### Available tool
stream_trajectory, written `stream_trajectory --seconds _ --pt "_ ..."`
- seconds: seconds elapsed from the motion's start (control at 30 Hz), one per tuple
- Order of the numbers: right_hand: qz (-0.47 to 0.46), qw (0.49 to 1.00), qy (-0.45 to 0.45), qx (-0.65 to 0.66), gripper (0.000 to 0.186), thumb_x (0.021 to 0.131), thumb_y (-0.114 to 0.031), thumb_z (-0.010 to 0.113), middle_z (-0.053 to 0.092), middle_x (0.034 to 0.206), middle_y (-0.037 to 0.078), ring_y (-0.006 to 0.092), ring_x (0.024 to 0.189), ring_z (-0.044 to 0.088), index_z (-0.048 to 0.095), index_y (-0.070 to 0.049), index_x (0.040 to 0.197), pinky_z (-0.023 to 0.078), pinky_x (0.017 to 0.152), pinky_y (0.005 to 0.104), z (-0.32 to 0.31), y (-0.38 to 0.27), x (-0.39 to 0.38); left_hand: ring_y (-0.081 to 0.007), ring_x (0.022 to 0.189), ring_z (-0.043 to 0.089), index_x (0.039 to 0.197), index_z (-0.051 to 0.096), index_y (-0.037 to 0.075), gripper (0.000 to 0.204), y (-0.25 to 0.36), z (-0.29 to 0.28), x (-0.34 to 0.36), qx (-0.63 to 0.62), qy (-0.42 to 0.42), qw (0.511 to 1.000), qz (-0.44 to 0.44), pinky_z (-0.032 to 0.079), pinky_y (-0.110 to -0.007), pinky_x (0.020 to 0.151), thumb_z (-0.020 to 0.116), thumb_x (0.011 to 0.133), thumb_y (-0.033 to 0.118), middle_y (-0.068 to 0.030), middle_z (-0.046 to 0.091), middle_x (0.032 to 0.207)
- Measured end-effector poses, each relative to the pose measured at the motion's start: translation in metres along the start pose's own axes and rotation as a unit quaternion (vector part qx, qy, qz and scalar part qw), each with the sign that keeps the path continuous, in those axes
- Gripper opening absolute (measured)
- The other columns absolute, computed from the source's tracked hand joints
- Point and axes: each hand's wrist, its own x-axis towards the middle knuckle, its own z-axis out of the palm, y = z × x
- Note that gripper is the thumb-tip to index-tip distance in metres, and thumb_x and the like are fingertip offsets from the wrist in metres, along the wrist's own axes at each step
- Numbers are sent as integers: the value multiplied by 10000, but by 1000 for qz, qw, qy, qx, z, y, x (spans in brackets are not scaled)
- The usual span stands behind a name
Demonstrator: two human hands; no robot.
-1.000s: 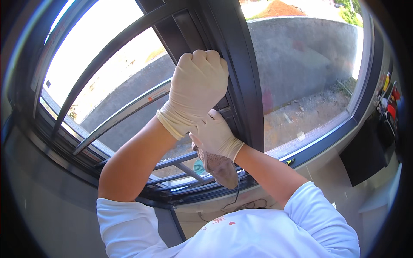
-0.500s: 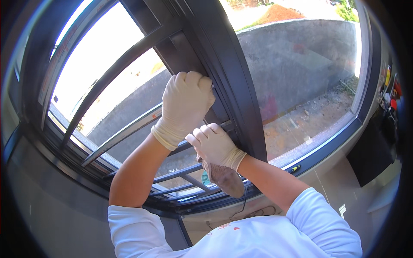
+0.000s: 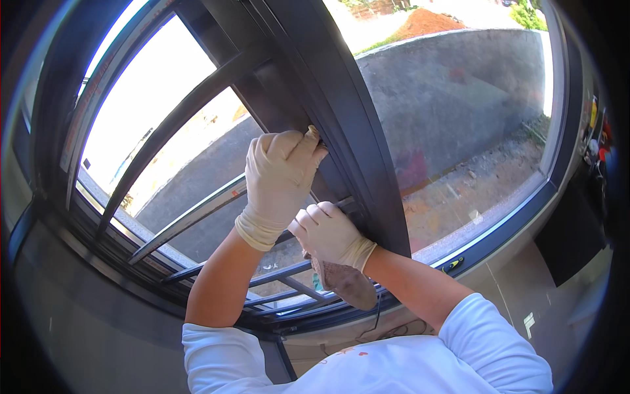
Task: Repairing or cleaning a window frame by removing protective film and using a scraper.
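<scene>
My left hand (image 3: pixel 281 172), in a cream glove, is closed against the dark metal window post (image 3: pixel 354 164), fingers curled near its inner edge; what they grip, if anything, I cannot make out. Lower and to the right, my right hand (image 3: pixel 328 233), gloved alike, has its fingers wrapped round a brownish-grey textured cloth (image 3: pixel 344 285) that hangs beneath it, close to the post's lower part. Dark bars (image 3: pixel 172 118) cross the window opening left of my hands.
A glass pane (image 3: pixel 453 111) at right looks out on a grey wall and dirt. A small yellow-black tool (image 3: pixel 453 265) lies on the lower frame. Cables (image 3: pixel 400 328) are below. At far right are assorted tools (image 3: pixel 600 148) and a black panel (image 3: pixel 567 243).
My left hand has moved down the post. My right hand has also shifted lower with the cloth, and a gap has opened between the two hands.
</scene>
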Motion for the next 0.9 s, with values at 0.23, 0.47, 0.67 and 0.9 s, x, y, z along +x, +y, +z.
stream_trajectory --seconds 0.23,0.47,0.67,0.9 --pt "18 1000 2 5 378 852 -252 572 485 1005 23 168 980 472 502 -142 1207 357 906 338 2 -3 1 -161 659 458 915 672 147 223 -9 6 -5 164 0 978 128 374 -320 556 762 714 178 18 513 775" --pt "3 1000 17 -19 390 827 -277 591 505 982 10 177 983 472 501 -157 1187 348 911 337 3 -4 2 -194 701 491 856 641 141 165 -5 -5 -12 21 36 998 39 412 -323 602 731 720 168 -3 506 801" --pt "3 999 41 -18 351 821 -259 576 484 941 7 162 949 472 504 -167 1152 349 880 341 -2 -3 4 -174 731 483 848 591 51 55 6 -56 -65 -170 75 958 -216 401 -298 645 641 853 73 -51 498 813" --pt "5 1000 24 13 397 800 -268 597 474 942 19 168 962 477 506 -166 1172 344 877 350 -7 -1 7 -78 660 345 848 508 38 248 25 -163 -139 -295 224 801 -471 289 -226 589 562 972 246 -20 408 810"
